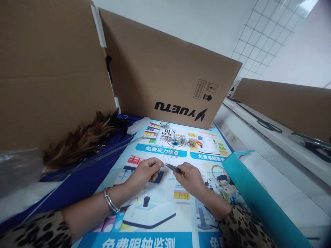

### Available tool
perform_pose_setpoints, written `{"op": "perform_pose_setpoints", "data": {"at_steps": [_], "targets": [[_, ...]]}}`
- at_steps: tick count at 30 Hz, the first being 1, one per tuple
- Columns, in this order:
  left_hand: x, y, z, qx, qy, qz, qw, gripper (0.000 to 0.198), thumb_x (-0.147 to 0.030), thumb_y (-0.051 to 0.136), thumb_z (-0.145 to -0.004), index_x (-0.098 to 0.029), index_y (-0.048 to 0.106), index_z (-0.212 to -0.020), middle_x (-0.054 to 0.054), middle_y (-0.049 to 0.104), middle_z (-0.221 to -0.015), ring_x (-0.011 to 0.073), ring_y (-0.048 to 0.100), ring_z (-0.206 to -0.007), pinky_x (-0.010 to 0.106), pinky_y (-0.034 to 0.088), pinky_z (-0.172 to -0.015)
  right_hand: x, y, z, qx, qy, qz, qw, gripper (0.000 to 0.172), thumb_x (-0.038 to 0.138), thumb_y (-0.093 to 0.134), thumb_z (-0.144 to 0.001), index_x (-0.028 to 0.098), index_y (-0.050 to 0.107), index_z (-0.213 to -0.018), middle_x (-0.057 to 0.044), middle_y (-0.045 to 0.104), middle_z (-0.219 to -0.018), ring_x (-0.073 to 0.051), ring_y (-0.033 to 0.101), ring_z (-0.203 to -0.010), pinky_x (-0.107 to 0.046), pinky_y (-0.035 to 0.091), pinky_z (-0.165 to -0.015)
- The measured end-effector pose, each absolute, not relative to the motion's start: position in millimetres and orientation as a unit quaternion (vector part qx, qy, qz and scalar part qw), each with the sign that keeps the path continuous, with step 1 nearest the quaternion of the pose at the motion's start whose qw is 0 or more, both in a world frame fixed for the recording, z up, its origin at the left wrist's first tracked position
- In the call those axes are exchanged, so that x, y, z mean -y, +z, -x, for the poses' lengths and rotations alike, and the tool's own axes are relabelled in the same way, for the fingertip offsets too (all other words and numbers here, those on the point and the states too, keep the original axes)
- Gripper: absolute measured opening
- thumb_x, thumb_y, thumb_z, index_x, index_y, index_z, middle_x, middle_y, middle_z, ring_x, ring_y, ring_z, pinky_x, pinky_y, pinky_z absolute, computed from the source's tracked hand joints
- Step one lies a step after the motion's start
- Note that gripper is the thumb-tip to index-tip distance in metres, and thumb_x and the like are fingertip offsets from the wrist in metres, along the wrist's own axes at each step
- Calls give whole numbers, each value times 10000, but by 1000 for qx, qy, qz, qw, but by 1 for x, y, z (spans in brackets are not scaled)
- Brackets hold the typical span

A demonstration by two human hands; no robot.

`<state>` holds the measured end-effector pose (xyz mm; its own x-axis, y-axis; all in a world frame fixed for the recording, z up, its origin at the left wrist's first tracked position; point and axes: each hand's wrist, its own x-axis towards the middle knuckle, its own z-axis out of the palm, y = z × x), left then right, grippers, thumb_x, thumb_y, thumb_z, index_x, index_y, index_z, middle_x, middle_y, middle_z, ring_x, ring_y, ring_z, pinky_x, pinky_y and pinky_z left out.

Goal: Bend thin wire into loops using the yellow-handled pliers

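In the middle of the head view my left hand (148, 170) is closed in a pinch on a thin wire (167, 157), whose fine loop rises above the fingertips. My right hand (191, 177) is wrapped round dark pliers (174, 168) with a bit of yellow at the handle. The tips of the pliers point left and reach the wire close to my left fingers. Whether the jaws grip the wire is too small to tell. Beyond the hands, small silvery wire pieces (182, 140) lie in a cluster on the printed poster sheet (155, 225).
Cardboard panels (165, 69) stand upright behind and to the left. Brown feathers (80, 137) and clear plastic (20, 168) lie at left. A coil of wire (220, 174) rests right of my right hand, beside a teal folder (258, 193). A white ledge (271, 120) runs along the right.
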<state>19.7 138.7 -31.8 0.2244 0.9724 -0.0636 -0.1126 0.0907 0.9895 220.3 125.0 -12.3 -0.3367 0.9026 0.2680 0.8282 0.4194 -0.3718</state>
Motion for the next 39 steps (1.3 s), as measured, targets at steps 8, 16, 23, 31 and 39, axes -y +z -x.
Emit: {"op": "perform_pose_setpoints", "data": {"at_steps": [8,16,23,31,39], "targets": [[-141,-33,-19,-426,455,-488,610,222,-374,573,-745,-155,574,-711,-60,444,-451,62,335,-373,190,197,-396,-125,-13,-221,835,45,515,187,120,282,527,-814,206,607,-768,-10,568,-736,-125,523,-729,-207,345,-645],[-138,-34,-22,-453,432,-557,546,240,-401,550,-763,-165,596,-763,-52,473,-465,84,381,-393,190,282,-410,-118,-8,-218,826,-54,538,160,124,278,510,-818,194,592,-778,-38,572,-769,-157,504,-758,-249,330,-673],[-135,-31,-24,-444,432,-591,517,233,-373,509,-796,-163,606,-829,-50,468,-488,98,408,-428,197,327,-432,-114,-7,-212,813,-86,558,143,131,295,500,-830,199,587,-810,-47,571,-790,-175,490,-762,-277,311,-672],[-134,-34,-26,-441,407,-607,521,237,-352,473,-827,-150,589,-874,-54,472,-474,92,395,-429,196,317,-440,-111,-3,-211,810,-111,559,137,107,278,502,-831,203,578,-819,-41,554,-795,-175,477,-777,-285,292,-684],[-133,-33,-26,-431,399,-600,544,212,-340,473,-834,-151,563,-871,-60,477,-474,82,399,-426,190,317,-448,-115,-1,-216,833,-104,530,124,75,274,523,-811,207,555,-798,-19,563,-789,-157,466,-749,-269,270,-654]]}}
